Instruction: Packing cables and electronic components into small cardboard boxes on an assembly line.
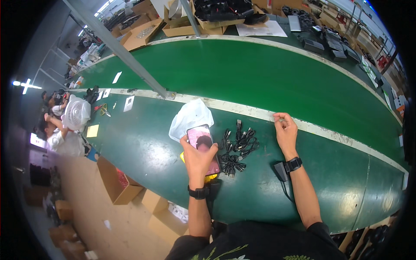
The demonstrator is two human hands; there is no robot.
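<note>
My left hand (197, 162) gripped a smartphone (202, 137), left of the black USB cables (238, 146). My right hand (286, 130), half-open with curled fingers and empty, was right of them.

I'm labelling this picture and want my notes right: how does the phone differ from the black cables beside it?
The phone is held in the left hand, while the cables lie on the green table.
The phone is a flat, rigid slab with a lit, pinkish screen; the cables are thin and looped into several bundles.
The phone and the cables both have black on them.
</note>
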